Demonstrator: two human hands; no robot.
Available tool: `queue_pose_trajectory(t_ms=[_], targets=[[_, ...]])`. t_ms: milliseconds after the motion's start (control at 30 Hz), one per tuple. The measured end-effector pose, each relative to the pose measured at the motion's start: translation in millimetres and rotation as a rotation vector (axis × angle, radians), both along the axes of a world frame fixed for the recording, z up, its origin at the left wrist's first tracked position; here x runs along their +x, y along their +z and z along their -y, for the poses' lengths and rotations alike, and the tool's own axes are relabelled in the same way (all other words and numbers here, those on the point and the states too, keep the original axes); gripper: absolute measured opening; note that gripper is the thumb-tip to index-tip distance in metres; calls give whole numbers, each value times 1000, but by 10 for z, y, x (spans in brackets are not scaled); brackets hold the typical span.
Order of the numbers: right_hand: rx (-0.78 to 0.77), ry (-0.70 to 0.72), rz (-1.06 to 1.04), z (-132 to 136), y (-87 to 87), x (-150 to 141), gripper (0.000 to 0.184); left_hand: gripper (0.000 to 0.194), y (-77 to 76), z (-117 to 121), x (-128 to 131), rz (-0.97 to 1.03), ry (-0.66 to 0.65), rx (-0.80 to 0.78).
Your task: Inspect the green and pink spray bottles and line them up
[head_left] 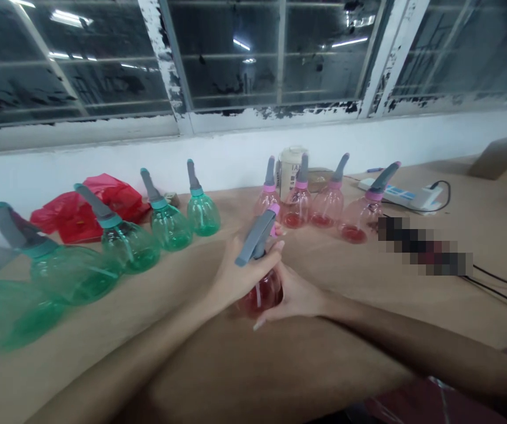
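Observation:
A red-tinted spray bottle (257, 297) with a grey and pink trigger head (257, 232) stands in front of me on the table. My left hand (247, 268) is closed around its neck, just under the trigger head. Lower down, my right hand (297, 294) grips the round body from the right side. Behind them several pink spray bottles (326, 206) stand in a row. To the left, a line of green spray bottles (171, 227) with grey heads reaches toward the near left edge of the view.
A crumpled red plastic bag (98, 206) lies behind the green bottles. At the back stands a pale cup-shaped container (292, 168). On the right are a white power strip (406, 195), a blurred-out dark object (425, 246) with cables, and a cardboard piece (500, 156).

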State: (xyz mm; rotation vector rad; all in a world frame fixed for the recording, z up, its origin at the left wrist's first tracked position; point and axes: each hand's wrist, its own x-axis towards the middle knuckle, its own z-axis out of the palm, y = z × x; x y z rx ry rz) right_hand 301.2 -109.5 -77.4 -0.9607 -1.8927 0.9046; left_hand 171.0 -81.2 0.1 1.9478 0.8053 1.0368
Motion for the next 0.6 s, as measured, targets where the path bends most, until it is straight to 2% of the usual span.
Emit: queue_pose_trajectory(t_ms=[200, 400, 600], targets=[[15, 21, -10, -16, -67, 19, 113, 17, -80, -28, -18, -29, -11, 50], [4, 16, 25, -28, -89, 79, 112, 18, -94, -35, 1, -15, 9, 51], [6, -23, 81, -36, -70, 90, 113, 17, -131, -35, 14, -28, 97, 19]])
